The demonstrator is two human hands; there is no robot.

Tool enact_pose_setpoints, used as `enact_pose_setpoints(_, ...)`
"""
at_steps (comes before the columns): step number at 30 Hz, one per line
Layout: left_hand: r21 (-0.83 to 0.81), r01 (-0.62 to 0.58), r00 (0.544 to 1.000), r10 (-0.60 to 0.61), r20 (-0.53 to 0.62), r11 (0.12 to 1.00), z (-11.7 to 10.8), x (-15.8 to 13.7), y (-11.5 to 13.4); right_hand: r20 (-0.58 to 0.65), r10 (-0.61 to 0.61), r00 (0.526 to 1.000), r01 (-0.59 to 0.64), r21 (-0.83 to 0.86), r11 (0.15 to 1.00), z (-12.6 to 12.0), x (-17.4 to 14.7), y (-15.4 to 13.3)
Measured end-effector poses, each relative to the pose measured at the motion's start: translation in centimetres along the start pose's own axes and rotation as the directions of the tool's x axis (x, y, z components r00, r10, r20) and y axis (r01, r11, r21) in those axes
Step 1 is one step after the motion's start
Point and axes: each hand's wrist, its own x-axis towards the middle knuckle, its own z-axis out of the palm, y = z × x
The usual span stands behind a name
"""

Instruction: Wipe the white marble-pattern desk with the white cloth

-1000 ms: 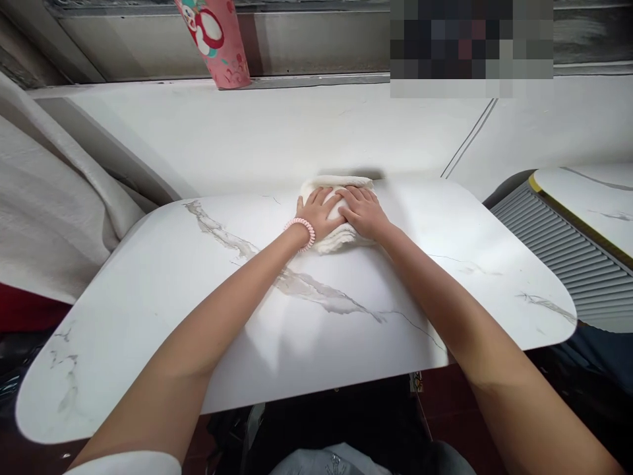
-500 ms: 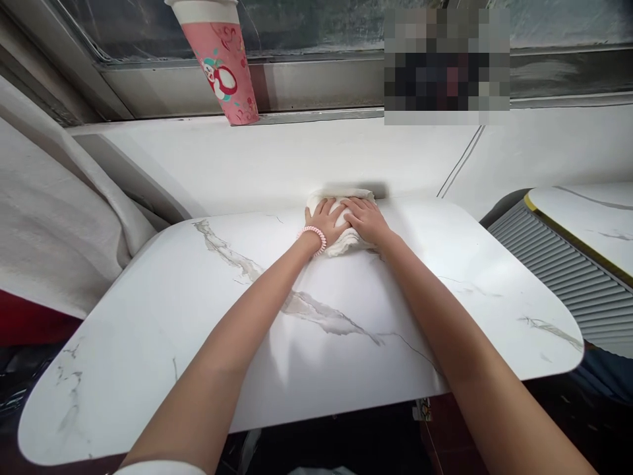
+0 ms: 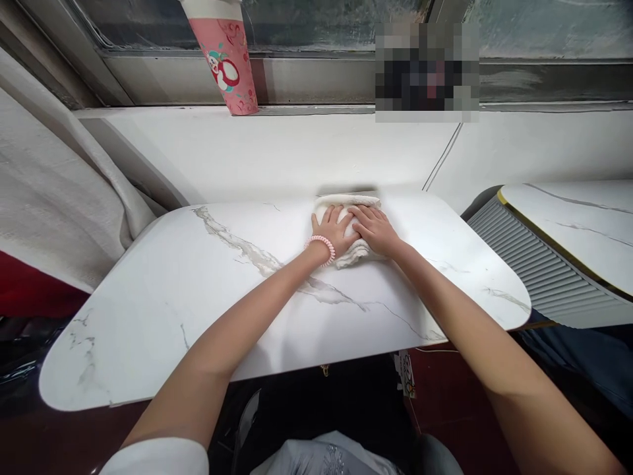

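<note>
A folded white cloth (image 3: 363, 254) lies on the white marble-patterned table (image 3: 148, 284), close to the wall side. My left hand (image 3: 332, 227) rests flat on the cloth's left part with its fingers spread, and a pink coiled band (image 3: 330, 251) circles the wrist. On the right part of the cloth is my right hand (image 3: 376, 229), fingers stretched out and angled to the left. The hands lie side by side, their fingertips close together. Both palms press down from above, hiding much of the cloth's middle.
A pink patterned paper cup (image 3: 227, 69) stands on the ledge below the window. Light curtains (image 3: 54, 158) hang at the left. At the right is another marble-topped piece with a ribbed grey side (image 3: 539, 257). A blurred patch (image 3: 428, 72) covers part of the window.
Both hands and the cloth have shifted slightly toward me, away from the wall. The camera view has moved too, showing more of the floor and my lap.
</note>
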Motion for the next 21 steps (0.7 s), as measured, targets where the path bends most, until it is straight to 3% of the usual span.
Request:
enact_pose_setpoints(9,-0.033,0.04,0.999,-0.039,0.022,0.999,0.5,-6.8,5.7,0.01,-0.127,0.992,0.127,0.003,0.992,-1.3,-7.6,0.2)
enact_pose_setpoints(15,-0.062,-0.057,0.995,0.062,0.082,0.996,0.8,-10.3,8.7,-0.059,-0.119,0.991,0.12,0.018,0.993,-2.4,-13.4,-0.4)
enact_pose_setpoints(21,-0.121,-0.181,0.974,0.195,0.119,0.976,1.2,-12.4,11.3,-0.017,-0.035,0.999,0.036,0.042,0.998,-4.2,-18.3,-1.0)
